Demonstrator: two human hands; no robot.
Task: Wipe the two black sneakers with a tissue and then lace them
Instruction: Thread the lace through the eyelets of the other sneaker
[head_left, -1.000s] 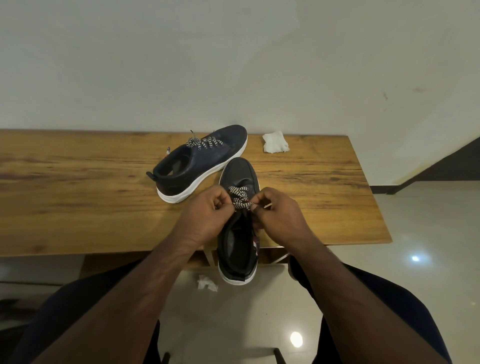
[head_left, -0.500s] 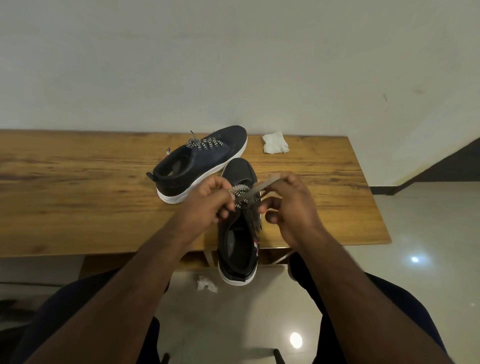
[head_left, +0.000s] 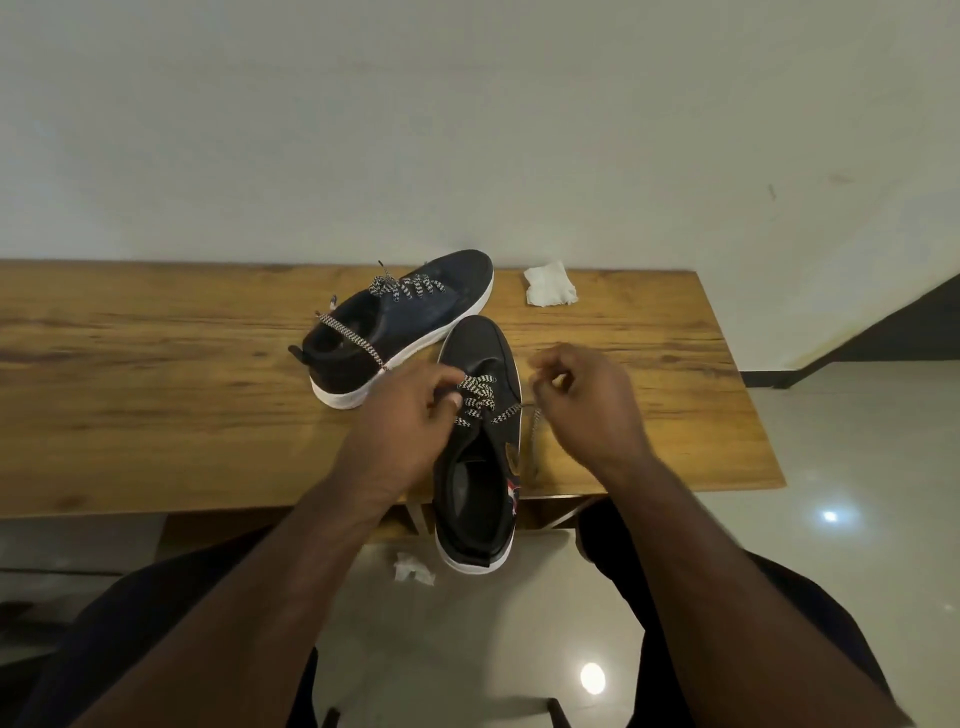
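Note:
The near black sneaker (head_left: 470, 467) lies toe-away on the wooden table (head_left: 156, 415), its heel hanging over the front edge. Its checkered lace (head_left: 477, 396) crosses the upper eyelets. My left hand (head_left: 405, 421) pinches the lace at the sneaker's left side; one lace end (head_left: 353, 339) stretches from it across the far sneaker. To the right of the shoe my right hand (head_left: 584, 402) pinches the other lace end (head_left: 535, 431), which hangs down blurred. The second black sneaker (head_left: 410, 317) lies behind, partly laced.
A crumpled white tissue (head_left: 549, 285) lies on the table near the wall, right of the far sneaker. Another tissue scrap (head_left: 412, 568) is on the tiled floor under the table edge. My knees sit below the table front.
My right hand has moved out to the right of the shoe, drawing its lace end sideways. The left hand's lace end now stretches out leftward over the far sneaker.

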